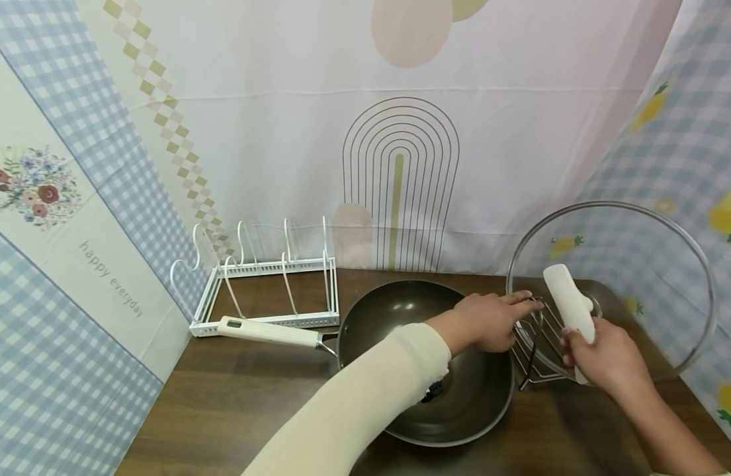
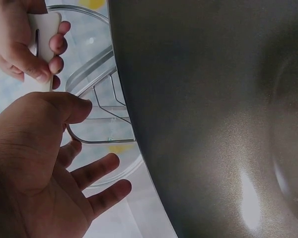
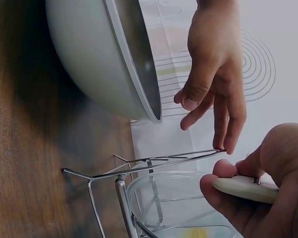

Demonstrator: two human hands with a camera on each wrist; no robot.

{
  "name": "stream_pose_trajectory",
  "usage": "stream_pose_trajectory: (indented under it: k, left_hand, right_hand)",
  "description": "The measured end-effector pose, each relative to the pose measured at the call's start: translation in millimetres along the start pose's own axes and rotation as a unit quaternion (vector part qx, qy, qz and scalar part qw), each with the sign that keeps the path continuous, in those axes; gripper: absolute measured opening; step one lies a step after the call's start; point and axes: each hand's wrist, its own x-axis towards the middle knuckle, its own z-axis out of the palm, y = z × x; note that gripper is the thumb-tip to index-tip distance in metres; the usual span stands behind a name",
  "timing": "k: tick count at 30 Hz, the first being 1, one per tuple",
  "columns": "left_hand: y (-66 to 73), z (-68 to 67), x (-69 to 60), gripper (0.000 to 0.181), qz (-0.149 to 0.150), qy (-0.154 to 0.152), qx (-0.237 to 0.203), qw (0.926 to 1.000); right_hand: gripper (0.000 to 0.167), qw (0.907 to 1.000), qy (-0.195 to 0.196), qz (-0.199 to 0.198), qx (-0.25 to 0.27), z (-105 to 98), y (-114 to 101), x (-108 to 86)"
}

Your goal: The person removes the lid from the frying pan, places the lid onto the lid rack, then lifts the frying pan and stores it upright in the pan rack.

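My right hand (image 1: 606,357) grips the cream handle (image 1: 564,297) of a large glass lid (image 1: 707,277), which stands tilted upright at the right. The lid's lower part is at a metal wire rack (image 3: 188,157); whether it rests in the rack I cannot tell. My left hand (image 1: 490,320) reaches across a dark wok (image 1: 460,413). Two of its extended fingertips touch the top of the wire rack, while the thumb (image 3: 196,91) hangs apart from the wire. In the left wrist view, the wok (image 2: 198,74) hides part of the rack.
The wok's cream handle (image 1: 270,330) points left, in front of a white rack (image 1: 308,320) with upright hooped dividers. A patterned cloth (image 1: 282,152) hangs behind the wooden table (image 1: 222,410), and checked cloths (image 1: 722,119) stand at both sides.
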Motion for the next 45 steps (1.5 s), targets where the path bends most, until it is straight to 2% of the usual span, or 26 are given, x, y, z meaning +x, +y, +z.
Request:
stream_pose_trajectory:
  k: [13,31,40,45]
  left_hand:
    - [0.7,0.0,0.9,0.078,-0.003,-0.005,-0.014,0.9999]
    - [0.3,0.4,-0.4,0.079,0.0,0.003,-0.017,0.9998]
    - [1.2,0.9,-3.1,0.081,0.0,0.016,-0.012,0.9998]
    - [2.5,2.3,-3.6,0.081,-0.002,0.017,-0.014,0.9998]
  right_hand:
    - [0.041,0.9995,-0.008,0.007,0.031,-3.9,8.3,2.5]
    - [0.042,0.9982,-0.032,0.021,0.046,-4.6,9.4,4.4]
    - [0.043,0.9989,-0.029,0.015,0.035,-3.2,3.4,2.3]
    - [0.044,0.9996,-0.024,0.013,0.011,-4.2,3.3,1.1]
